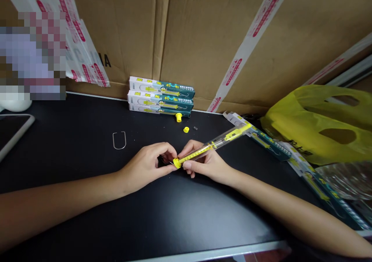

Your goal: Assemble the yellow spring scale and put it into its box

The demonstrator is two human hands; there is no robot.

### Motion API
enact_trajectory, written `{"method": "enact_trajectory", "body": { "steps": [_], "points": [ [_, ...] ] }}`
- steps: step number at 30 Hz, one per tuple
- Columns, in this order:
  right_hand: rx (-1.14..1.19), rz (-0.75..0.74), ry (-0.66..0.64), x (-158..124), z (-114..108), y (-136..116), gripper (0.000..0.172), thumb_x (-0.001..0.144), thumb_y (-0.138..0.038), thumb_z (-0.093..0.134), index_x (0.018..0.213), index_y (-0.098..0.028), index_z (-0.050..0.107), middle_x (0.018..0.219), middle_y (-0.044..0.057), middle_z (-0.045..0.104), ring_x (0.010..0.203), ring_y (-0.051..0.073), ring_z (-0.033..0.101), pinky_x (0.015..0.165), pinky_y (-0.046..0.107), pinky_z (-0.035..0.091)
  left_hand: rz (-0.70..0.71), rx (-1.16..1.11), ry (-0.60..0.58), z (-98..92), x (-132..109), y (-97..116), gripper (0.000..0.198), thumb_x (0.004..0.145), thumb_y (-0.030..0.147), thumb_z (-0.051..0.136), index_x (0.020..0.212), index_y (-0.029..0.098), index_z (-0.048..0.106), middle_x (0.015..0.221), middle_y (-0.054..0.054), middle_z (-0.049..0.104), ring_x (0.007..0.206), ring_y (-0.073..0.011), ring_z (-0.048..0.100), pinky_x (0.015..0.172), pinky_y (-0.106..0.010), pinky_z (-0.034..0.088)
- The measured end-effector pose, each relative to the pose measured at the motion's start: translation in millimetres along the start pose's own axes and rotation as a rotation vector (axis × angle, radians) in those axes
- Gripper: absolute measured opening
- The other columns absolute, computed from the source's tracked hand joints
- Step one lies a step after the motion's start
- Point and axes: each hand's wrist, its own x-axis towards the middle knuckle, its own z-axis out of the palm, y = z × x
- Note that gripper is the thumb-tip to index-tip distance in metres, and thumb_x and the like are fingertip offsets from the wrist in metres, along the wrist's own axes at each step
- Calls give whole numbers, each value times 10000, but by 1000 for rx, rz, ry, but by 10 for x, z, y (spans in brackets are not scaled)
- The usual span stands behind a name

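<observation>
A spring scale with a clear tube and a yellow graduated strip slants up to the right over the black table. My right hand is closed round its lower part, fingers on the tube. Thumb and fingers of my left hand pinch at the yellow cap on the tube's lower end. A thin metal piece shows partly between the left fingers; its full shape is hidden. Beyond the hands lie a yellow flanged plug, a small yellow cap and a small coil spring. A bent wire loop lies farther left.
Several printed boxes are stacked against the cardboard wall. More boxes lie at the right, beside a yellow plastic bag and clear plastic. A white-edged device sits at the left edge of the black table.
</observation>
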Motion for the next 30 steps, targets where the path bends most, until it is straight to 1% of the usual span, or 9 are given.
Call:
{"method": "enact_trajectory", "body": {
  "steps": [4, 10, 17, 20, 23, 25, 27, 28, 30],
  "points": [
    [22, -2, -23, -2, -1, 15, 281, 785, -338, 751, 922, -150, 592, 736, -11, 636, 541, 70, 594, 445, 166, 532, -27, -2, -4, 0, 2, 11, 112, 816, 284, 685, 819, 184, 634, 775, 27, 652, 639, -99, 548, 554, -201, 407],
    [36, 14, -31, -7, 11, 42, 281, 760, -304, 774, 910, -141, 601, 762, -3, 645, 552, 65, 601, 454, 160, 540, 42, 96, -39, -7, -12, 14, 123, 833, 264, 675, 740, 185, 666, 687, 37, 627, 592, -94, 523, 564, -204, 384],
    [71, 109, -25, 2, 50, 43, 357, 667, -314, 838, 878, -132, 615, 661, -9, 654, 526, 77, 605, 422, 152, 521, 58, 157, -43, 3, -32, 3, 141, 840, 267, 669, 725, 186, 665, 698, 19, 642, 661, -124, 594, 611, -214, 414],
    [87, 112, -27, 6, 64, 50, 359, 671, -311, 836, 888, -134, 611, 652, -12, 654, 518, 75, 609, 407, 144, 518, 45, 180, -47, 1, -38, 2, 137, 837, 263, 672, 725, 185, 659, 705, 16, 638, 684, -132, 599, 621, -219, 411],
    [110, 100, -36, 22, 65, 63, 345, 703, -319, 816, 901, -135, 601, 613, -28, 640, 490, 68, 600, 409, 141, 526, 18, 174, -63, -4, -36, 6, 163, 855, 300, 653, 736, 188, 646, 730, 18, 641, 708, -136, 597, 641, -230, 409],
    [141, 87, -36, 38, 59, 74, 335, 733, -334, 792, 912, -136, 591, 607, -34, 640, 469, 62, 594, 404, 139, 527, -5, 138, -62, -3, -32, 6, 147, 874, 304, 623, 778, 193, 616, 762, 22, 646, 719, -134, 593, 651, -234, 409],
    [174, 70, -25, 56, 52, 86, 330, 759, -344, 771, 929, -140, 575, 637, -32, 655, 464, 61, 599, 402, 144, 532, -26, 66, -56, 5, -30, 4, 64, 894, 263, 583, 883, 205, 558, 769, 38, 647, 704, -123, 588, 652, -232, 408],
    [185, 60, -19, 64, 50, 93, 328, 766, -342, 766, 933, -144, 564, 653, -31, 662, 466, 62, 605, 402, 148, 537, -30, 25, -60, 11, -29, 3, 68, 903, 235, 558, 951, 215, 513, 742, 55, 637, 679, -116, 581, 650, -231, 407],
    [200, 46, -11, 76, 50, 105, 337, 766, -331, 769, 935, -158, 534, 676, -34, 671, 473, 67, 615, 406, 158, 546, -17, -13, -69, 23, -30, 6, 146, 918, 196, 505, 1047, 225, 442, 696, 77, 601, 654, -112, 569, 661, -235, 409]
  ]
}}
